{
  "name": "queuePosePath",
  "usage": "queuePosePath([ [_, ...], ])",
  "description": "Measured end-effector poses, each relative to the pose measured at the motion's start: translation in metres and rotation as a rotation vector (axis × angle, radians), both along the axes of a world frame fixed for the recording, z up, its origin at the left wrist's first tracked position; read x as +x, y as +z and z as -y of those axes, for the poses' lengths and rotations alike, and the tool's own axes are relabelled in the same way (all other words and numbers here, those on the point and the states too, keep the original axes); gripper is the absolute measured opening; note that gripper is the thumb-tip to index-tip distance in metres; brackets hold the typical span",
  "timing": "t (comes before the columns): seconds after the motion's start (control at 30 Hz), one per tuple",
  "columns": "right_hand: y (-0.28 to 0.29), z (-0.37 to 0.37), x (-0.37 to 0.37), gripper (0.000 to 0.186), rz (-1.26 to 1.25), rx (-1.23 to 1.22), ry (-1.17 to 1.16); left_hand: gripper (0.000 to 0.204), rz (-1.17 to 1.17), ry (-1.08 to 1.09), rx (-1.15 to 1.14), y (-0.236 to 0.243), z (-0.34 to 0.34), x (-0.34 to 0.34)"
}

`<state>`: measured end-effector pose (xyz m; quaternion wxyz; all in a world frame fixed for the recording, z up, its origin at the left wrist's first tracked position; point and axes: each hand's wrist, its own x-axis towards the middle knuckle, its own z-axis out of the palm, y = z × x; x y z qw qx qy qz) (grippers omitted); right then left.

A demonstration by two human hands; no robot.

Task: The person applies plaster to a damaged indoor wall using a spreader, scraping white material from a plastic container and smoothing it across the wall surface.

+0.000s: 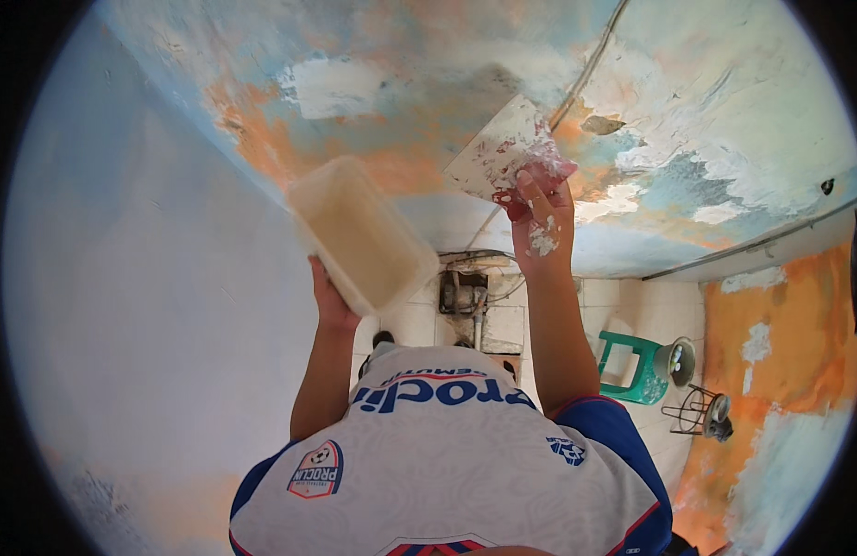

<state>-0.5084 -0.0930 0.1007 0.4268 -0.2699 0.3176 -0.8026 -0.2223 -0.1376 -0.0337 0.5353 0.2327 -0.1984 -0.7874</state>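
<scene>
A rectangular, translucent whitish plastic tub is gripped along its near left side by my left hand. The tub is tilted, and its inside looks pale beige. In my right hand is a putty knife with a wide, flat blade, smeared with white and reddish patches. White paste clings to the back of that hand. The blade is raised in front of the patchy wall; whether it touches the surface I cannot tell.
A green plastic stool stands on the tiled floor at right, beside a metal pot and a small wire stand. A pump with pipes sits at the wall's foot. A cable runs up the wall.
</scene>
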Motion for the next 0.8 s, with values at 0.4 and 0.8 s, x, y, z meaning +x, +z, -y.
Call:
queuePosePath([
  [0.4, 0.002, -0.072, -0.091, 0.009, -0.903, -0.346, -0.280, 0.067, -0.246, -0.140, -0.182, -0.002, -0.029, -0.092],
  [0.8, 0.032, -0.058, -0.105, 0.023, -1.720, -0.688, -0.091, 0.060, -0.315, -0.269, -0.051, 0.021, -0.054, -0.122],
])
